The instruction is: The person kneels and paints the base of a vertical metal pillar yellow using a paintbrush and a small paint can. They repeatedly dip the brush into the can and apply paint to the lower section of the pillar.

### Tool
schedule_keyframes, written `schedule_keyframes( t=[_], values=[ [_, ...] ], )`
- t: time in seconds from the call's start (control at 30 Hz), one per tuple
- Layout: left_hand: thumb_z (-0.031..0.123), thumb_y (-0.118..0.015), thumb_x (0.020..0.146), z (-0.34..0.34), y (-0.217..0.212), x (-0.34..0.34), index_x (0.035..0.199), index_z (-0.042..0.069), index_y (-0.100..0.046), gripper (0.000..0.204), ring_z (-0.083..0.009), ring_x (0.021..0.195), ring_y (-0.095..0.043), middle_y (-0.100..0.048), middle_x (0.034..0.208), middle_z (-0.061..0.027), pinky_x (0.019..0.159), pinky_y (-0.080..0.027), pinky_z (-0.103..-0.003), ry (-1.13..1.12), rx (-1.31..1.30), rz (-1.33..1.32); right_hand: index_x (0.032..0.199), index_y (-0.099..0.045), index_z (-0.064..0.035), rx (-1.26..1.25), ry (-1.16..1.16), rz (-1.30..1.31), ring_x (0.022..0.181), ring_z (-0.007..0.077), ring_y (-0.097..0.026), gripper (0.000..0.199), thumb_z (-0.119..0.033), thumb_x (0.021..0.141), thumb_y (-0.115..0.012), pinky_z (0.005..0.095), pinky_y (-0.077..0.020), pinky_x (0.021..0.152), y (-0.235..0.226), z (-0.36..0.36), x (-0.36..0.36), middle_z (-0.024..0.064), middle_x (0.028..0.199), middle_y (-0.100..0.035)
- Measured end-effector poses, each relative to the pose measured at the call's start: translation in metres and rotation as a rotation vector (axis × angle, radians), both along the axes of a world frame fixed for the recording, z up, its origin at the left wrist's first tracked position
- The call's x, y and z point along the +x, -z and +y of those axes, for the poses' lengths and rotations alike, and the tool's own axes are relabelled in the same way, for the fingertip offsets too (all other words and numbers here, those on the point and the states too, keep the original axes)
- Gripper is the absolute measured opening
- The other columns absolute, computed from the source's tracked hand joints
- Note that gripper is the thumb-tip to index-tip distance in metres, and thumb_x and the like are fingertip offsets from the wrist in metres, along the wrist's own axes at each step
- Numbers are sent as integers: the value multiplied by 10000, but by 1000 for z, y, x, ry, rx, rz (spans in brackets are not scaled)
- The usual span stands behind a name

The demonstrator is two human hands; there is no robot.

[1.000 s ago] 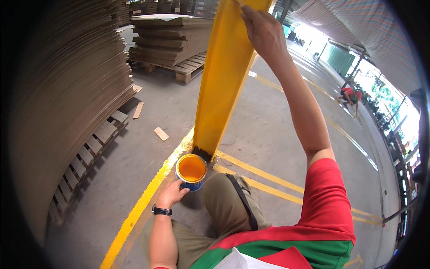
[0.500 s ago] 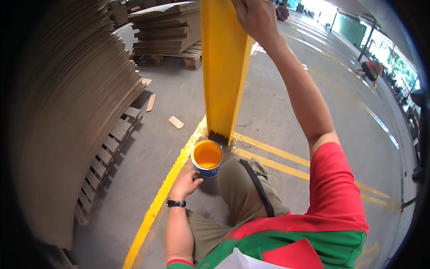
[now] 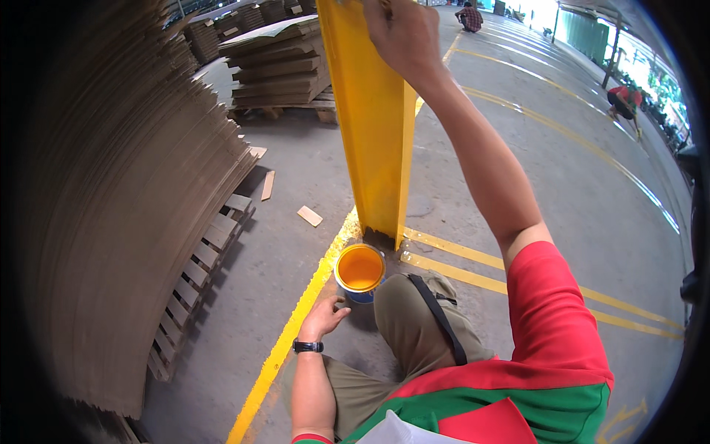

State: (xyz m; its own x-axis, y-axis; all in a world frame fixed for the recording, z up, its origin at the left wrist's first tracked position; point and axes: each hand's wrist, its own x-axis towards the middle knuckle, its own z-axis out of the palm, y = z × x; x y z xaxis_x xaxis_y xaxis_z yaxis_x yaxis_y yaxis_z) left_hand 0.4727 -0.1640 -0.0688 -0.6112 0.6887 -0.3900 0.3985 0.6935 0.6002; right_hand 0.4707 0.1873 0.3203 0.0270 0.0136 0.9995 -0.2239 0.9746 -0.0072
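A tall yellow-painted post (image 3: 370,126) stands on the concrete floor in front of me. My right hand (image 3: 403,33) is raised high against its upper part, fingers curled at the frame's top edge; whatever they hold is hidden. At the post's foot sits a small blue can of yellow paint (image 3: 359,271), open. My left hand (image 3: 324,317) rests on the floor just left of the can, fingers spread, holding nothing, with a black watch on its wrist. My bent knee (image 3: 414,311) is beside the can.
A tall stack of flattened cardboard on wooden pallets (image 3: 133,222) fills the left. More cardboard stacks (image 3: 277,63) stand behind. Yellow floor lines (image 3: 292,333) run past the post. Small wood scraps (image 3: 310,215) lie nearby. Other people (image 3: 623,100) crouch far off.
The view has swung so the post now sits more centred and upright. My right hand stays high on the post. My left hand stays beside the can.
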Motion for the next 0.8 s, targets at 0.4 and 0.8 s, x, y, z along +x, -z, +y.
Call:
schedule_keyframes(
  t=[0.4, 0.8],
  values=[
    [371, -727, 961, -3, -2, 3, 1386, 61, -658, 531, -336, 1108, -733, -759, 1176, -225, 959, -560, -417, -1, -24, 29, 1076, -738, 23, -168, 40, -105, 725, 415, -724, 256, -207, 995, -658, 460, -566, 681, 23, -4, 1, 246, 793, -710],
    [391, -723, 956, -3, -2, 1, 1371, 60, -663, 534, -369, 1106, -726, -756, 1147, -241, 973, -554, -453, -11, 23, 12, 956, -725, -24, -37, 103, -92, 683, 396, -720, 184, -186, 994, -646, 474, -566, 680, 16, -16, 3, 193, 739, -709]
  ],
)
